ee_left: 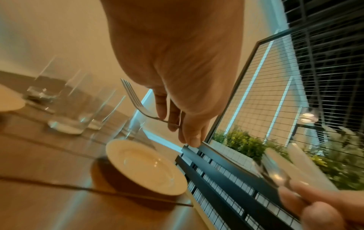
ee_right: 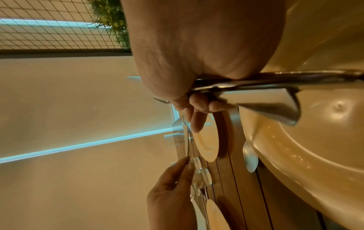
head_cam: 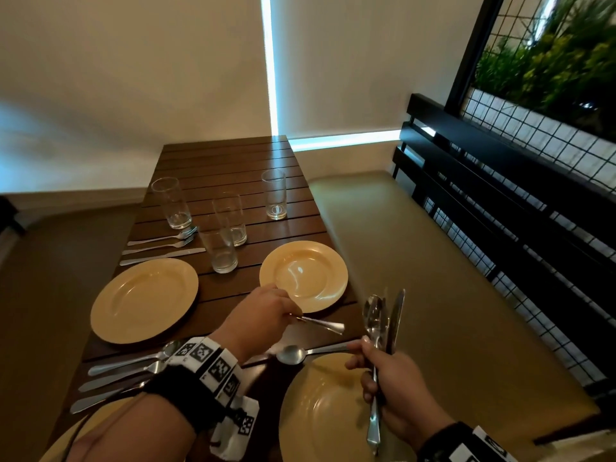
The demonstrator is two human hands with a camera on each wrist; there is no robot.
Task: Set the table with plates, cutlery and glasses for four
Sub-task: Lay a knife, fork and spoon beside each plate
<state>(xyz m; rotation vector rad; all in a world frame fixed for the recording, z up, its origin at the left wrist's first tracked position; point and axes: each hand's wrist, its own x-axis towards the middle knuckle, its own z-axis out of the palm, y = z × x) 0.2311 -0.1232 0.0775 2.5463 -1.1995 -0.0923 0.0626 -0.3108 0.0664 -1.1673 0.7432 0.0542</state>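
My left hand (head_cam: 283, 310) pinches a fork (ee_left: 133, 99) by its neck, just above the table at the near edge of the far right plate (head_cam: 303, 276). The fork's handle (head_cam: 325, 325) points right. My right hand (head_cam: 370, 368) grips a bundle of cutlery (head_cam: 380, 323), spoons and a knife, held upright over the near right plate (head_cam: 320, 411). One spoon (head_cam: 293, 354) lies on the table between the two right plates. A far left plate (head_cam: 143, 300) has cutlery sets (head_cam: 160, 248) on both sides. Several glasses (head_cam: 218, 250) stand mid-table.
The slatted wooden table (head_cam: 226, 161) runs away from me towards a pale wall. An olive bench cushion (head_cam: 433, 295) lines its right side, backed by a black rail and wire mesh (head_cam: 500, 195) with plants behind. Another plate (head_cam: 66, 438) peeks out under my left forearm.
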